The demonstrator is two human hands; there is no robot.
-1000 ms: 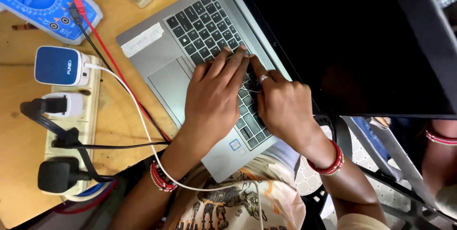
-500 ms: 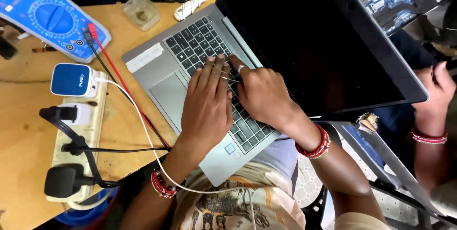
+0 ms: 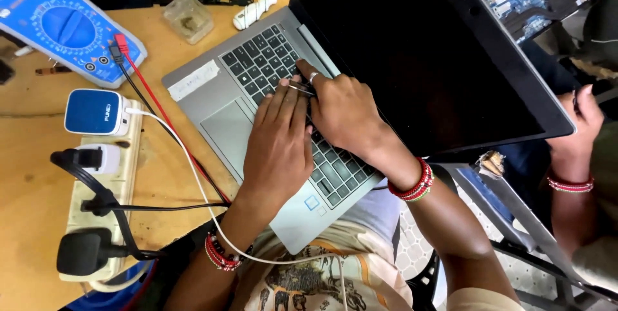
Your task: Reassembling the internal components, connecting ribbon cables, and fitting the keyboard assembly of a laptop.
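**Steadying a key-level job on the grey laptop**

Carefully, I read this from my lap outward. The open silver-grey laptop (image 3: 257, 98) sits partly on my knees and partly on the orange wooden counter (image 3: 26, 201), its dark screen tilted up and away. My left hand (image 3: 278, 150) lies flat over the keyboard's middle rows, fingers stretched out and holding nothing, pressing the deck still. My right hand (image 3: 344, 114) crosses just above it, fingers pinched shut around a thin metal tool (image 3: 301, 87), seemingly tweezers, whose tip meets the black keys (image 3: 261, 60).

To do this well, I judge the left palm should brace the chassis while the right works in small, shallow motions, keeping the tip low so it cannot slip.

Further out, a white cable (image 3: 193, 176) runs past my wrist to a blue and white charger (image 3: 93, 113) in the cream power strip (image 3: 96, 221). Beyond lies a blue multimeter (image 3: 61, 24) with red and black leads.
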